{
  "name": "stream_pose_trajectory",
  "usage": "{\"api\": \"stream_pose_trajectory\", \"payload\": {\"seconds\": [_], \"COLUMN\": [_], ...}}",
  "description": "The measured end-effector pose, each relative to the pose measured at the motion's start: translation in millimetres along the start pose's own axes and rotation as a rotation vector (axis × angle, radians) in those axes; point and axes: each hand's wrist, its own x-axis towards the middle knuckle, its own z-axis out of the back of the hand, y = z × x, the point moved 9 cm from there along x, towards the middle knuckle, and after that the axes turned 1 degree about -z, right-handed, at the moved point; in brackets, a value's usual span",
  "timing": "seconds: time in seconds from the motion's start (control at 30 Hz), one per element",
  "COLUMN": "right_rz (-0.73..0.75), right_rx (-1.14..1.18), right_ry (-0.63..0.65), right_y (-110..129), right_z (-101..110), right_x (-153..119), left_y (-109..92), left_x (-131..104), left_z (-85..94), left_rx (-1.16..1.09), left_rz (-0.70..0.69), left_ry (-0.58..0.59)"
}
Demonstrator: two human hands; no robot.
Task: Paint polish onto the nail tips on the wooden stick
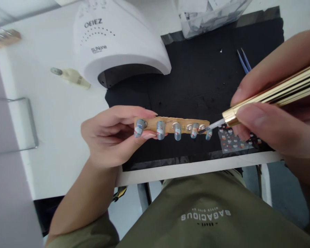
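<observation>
My left hand [116,134] pinches one end of a narrow wooden nail stand [167,124] between thumb and fingers. Several grey-blue false nails [177,131] with small printed figures are mounted in a row along it. In my right hand [271,113] is a gold nail polish brush [281,93] with a ribbed handle, gripped between thumb and fingers. Its bristle tip [202,131] is at the right end of the stand, between the last two nails; whether it touches one I cannot tell. Below my right hand a sticker sheet [232,139] lies partly hidden.
A white nail lamp [124,38] stands at the back left of the black mat [191,82]. Blue tweezers [244,61] lie at the right, and a clear plastic box [212,19] is at the back. A pale tube-like piece [72,76] and another wooden stand [6,38] are to the left.
</observation>
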Motion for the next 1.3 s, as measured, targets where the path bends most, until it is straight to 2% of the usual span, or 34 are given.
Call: {"api": "stream_pose_trajectory", "payload": {"seconds": [0.1,0.27,0.43,0.57,0.67,0.8,0.9,1.0,1.13,1.3], "right_rz": [0.098,0.095,-0.002,0.06,0.097,0.092,0.051,0.033,0.085,0.021], "right_rx": [0.063,0.094,0.057,0.089,0.069,0.063,0.04,-0.017,0.045,0.122], "right_ry": [0.053,0.09,-0.011,-0.061,-0.023,0.027,0.051,-0.013,-0.074,0.051], "right_y": [4.9,-6.5,-12.8,2.3,9.2,1.5,-10.5,-18.5,-13.5,-10.3], "right_z": [-3.0,-6.0,1.3,3.9,1.0,-2.4,-5.4,-0.7,4.6,-8.9], "right_x": [-7.7,-13.8,-6.8,0.8,-0.2,-11.0,-14.8,-11.8,-7.6,-11.2], "left_y": [2.6,5.8,8.1,11.1,14.9,17.8,16.5,16.5,14.9,14.4], "left_x": [-2.1,-4.0,-5.3,-3.5,-1.0,-0.5,-1.8,-2.4,-1.5,0.2], "left_z": [1.8,3.5,6.6,7.9,7.8,8.5,5.3,4.4,3.4,0.3], "left_rx": [-0.019,-0.044,-0.011,-0.027,-0.081,-0.104,-0.096,-0.103,-0.122,-0.129], "left_rz": [0.01,0.028,0.022,0.021,0.049,0.08,0.063,0.046,0.01,0.033], "left_ry": [-0.009,0.006,-0.001,-0.006,-0.012,-0.029,0.016,0.042,0.063,0.052]}}
